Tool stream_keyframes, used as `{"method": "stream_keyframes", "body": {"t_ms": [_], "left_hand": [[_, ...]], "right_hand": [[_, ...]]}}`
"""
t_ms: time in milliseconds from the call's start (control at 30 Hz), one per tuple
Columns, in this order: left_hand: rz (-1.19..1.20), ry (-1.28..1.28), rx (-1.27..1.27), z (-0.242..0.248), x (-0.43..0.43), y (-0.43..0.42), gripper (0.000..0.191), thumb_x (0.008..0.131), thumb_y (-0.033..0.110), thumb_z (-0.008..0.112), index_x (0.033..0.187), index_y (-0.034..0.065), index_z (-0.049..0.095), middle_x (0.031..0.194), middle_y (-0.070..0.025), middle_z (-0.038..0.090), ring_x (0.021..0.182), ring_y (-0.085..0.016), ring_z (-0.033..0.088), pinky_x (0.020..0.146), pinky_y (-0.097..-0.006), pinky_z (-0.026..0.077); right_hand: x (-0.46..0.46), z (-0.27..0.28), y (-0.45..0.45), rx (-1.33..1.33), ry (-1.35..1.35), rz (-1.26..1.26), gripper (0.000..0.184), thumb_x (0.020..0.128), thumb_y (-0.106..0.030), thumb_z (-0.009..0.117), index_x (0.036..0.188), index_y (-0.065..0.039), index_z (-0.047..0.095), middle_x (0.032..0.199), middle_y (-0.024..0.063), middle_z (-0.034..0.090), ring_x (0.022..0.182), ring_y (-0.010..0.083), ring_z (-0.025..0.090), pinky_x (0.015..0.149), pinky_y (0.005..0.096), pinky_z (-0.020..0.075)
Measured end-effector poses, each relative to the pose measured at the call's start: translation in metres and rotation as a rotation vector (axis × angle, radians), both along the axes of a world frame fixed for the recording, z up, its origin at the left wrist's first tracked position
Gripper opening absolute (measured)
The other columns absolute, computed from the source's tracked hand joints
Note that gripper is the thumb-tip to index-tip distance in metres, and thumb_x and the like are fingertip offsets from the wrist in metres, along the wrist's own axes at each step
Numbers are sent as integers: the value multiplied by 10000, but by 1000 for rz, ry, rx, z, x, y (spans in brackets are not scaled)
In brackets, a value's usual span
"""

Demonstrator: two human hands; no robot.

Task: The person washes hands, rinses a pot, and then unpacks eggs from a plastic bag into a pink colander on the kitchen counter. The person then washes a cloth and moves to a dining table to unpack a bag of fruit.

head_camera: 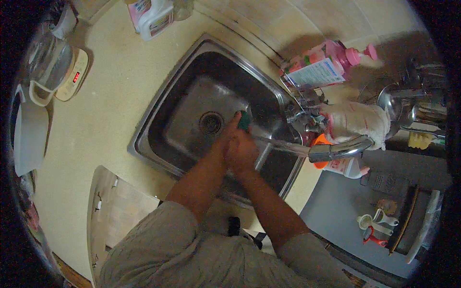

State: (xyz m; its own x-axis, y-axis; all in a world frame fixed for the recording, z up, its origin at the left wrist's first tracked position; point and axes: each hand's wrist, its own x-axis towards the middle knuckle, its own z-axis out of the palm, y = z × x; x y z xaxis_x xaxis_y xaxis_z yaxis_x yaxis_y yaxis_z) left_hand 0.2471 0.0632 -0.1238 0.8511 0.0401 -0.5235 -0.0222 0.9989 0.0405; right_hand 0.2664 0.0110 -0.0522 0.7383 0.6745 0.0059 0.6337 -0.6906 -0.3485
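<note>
Both of my hands meet over the steel sink basin [201, 90], a little right of the drain [211, 123]. My left hand [233, 126] reaches farther in, and its fingers are on a small dark green scouring pad [244, 121]. Against the left hand and wrist lies my right hand [243, 151], fingers curled; what is inside it is hidden. A stream of water [279, 145] runs sideways in the picture from the chrome spout [340, 150] towards my hands.
A pink pump bottle [320, 66] stands in a wire rack behind the sink. Cloth [354, 122] wraps the tap, with an orange container [319, 140] beside it. On the left counter are a kitchen scale [77, 73], a clear jug [50, 68] and a white container [31, 136]. Utensils [376, 225] lie right.
</note>
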Motion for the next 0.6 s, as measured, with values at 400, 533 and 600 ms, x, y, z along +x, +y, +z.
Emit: {"method": "stream_keyframes", "body": {"t_ms": [400, 533, 600], "left_hand": [[102, 49, -14, 4, 6, -14, 437, 954, 427, 450, 1172, 60, 543, 1117, -118, 613, 949, -294, 607, 852, -436, 486], [260, 240, 122, 22, 7, -33, 439, 954, 420, 451, 1177, 53, 545, 1113, -120, 616, 945, -296, 610, 846, -437, 488], [175, 128, 81, 17, 11, -18, 440, 954, 417, 452, 1179, 50, 545, 1110, -121, 618, 942, -297, 612, 842, -438, 489]], "right_hand": [[30, -35, -10, 110, 144, -32, 286, 899, -354, 475, 910, -86, 575, 704, 161, 579, 696, 329, 605, 629, 458, 455], [61, -33, -4, 236, 191, -197, 266, 876, -363, 515, 912, -103, 560, 703, 147, 570, 714, 333, 604, 631, 460, 449], [56, -40, -9, 174, 178, -106, 251, 874, -356, 526, 915, -110, 554, 727, 146, 581, 713, 350, 600, 629, 466, 447]]}}
